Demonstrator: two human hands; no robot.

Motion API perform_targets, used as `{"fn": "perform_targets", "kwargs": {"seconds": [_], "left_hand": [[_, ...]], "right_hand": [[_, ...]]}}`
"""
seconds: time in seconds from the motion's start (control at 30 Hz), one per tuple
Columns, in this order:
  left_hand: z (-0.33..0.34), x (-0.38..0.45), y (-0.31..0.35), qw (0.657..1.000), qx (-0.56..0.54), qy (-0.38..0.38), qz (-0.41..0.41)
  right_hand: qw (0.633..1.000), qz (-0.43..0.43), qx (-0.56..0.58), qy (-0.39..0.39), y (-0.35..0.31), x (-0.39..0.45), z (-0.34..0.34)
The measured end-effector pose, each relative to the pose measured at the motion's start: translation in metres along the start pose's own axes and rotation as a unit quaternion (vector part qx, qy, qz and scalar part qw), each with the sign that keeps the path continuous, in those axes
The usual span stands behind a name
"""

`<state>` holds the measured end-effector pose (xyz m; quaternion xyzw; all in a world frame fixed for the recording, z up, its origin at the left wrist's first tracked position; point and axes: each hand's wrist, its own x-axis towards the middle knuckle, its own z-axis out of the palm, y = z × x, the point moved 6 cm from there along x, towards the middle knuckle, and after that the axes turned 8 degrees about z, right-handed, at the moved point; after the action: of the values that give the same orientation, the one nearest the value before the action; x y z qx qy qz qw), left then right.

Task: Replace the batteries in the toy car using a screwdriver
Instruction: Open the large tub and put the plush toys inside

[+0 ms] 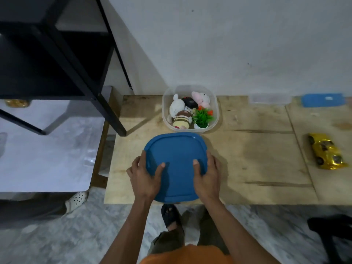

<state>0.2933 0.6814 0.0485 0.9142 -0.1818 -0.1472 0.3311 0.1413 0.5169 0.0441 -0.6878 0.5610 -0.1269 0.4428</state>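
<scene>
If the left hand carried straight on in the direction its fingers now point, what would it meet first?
The left hand, gripping the blue lid, points toward the wall. Straight ahead lies bare table, then probably the clear tub's left side; depth is uncertain.

A square blue plastic lid lies at the plywood worktop's front edge; behind it a clear plastic tub; a gold toy car far right.

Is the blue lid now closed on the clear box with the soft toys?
No, both hands hold the blue lid flat on the table, in front of the open clear box.
</scene>
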Motion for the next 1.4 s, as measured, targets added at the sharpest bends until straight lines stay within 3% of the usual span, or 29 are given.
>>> {"fn": "perform_targets", "kwargs": {"seconds": [0.43,0.83,1.2,1.4], "left_hand": [[0.021,0.112,0.109,0.996,-0.03,-0.006,0.081],[0.058,0.202,0.123,0.996,0.057,-0.018,0.062],[0.084,0.209,0.108,0.995,0.043,-0.04,0.082],[0.086,0.209,0.107,0.993,0.036,-0.031,0.11]], "right_hand": [[0.994,-0.017,0.0,0.104,-0.08,0.116,-0.059],[0.995,-0.009,-0.1,0.024,-0.092,0.226,-0.008],[0.994,-0.029,-0.104,-0.027,-0.079,0.236,0.011],[0.988,-0.036,-0.149,-0.006,-0.082,0.238,0.011]]}}
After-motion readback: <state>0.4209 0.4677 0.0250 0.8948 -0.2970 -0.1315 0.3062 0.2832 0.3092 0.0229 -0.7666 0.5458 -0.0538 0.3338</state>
